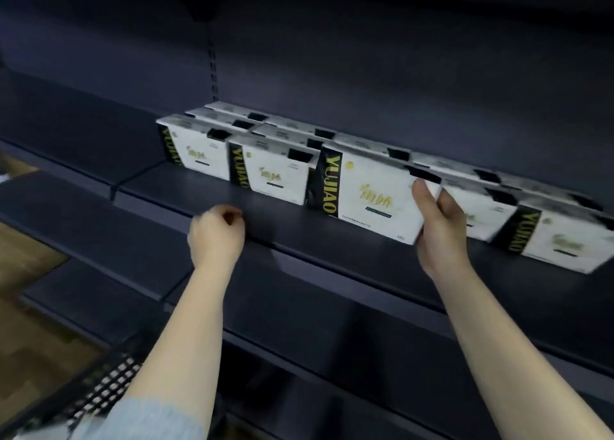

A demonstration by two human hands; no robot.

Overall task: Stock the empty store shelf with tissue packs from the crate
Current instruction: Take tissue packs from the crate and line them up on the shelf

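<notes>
A white tissue pack [365,190] with a black and yellow side band stands on the dark shelf [212,190], in front of the row. My right hand [438,220] grips its right end, thumb on the front face. More such packs line the shelf: several to the left [199,154] and right [564,240], in rows reaching to the back. My left hand [217,233] hovers over the shelf's front edge, fingers curled into a loose fist with nothing in it. The black mesh crate [99,390] shows at the bottom left.
Bare shelf surface lies to the left of the packs. A lower shelf [299,307] juts out below my arms. A slotted upright [212,64] runs up the back panel. Wooden floor [26,307] shows at the left.
</notes>
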